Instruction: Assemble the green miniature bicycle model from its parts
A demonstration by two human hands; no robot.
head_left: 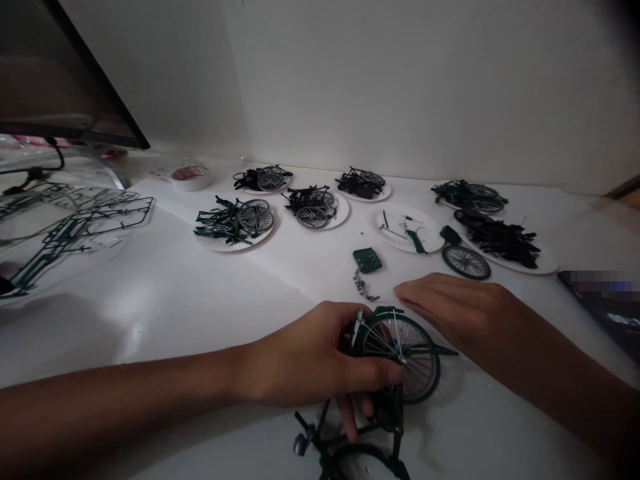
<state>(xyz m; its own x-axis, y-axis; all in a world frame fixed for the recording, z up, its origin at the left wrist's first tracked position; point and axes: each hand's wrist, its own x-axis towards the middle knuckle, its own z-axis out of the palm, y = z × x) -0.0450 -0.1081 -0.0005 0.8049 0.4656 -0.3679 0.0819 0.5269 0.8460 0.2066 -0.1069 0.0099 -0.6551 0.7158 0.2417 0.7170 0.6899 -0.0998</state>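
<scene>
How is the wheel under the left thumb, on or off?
On: the wheel sits inside the mudguard of the bicycle the left hand holds.

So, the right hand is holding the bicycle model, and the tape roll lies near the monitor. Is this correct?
Not quite: the head view shows the left hand holding the bicycle model. The tape roll does lie near the monitor.

I see my bicycle model [393, 412] as smooth plastic, slight sheen. Tabletop [170, 320]: smooth, glossy. Far plates [431, 230]: matt paper.
</scene>
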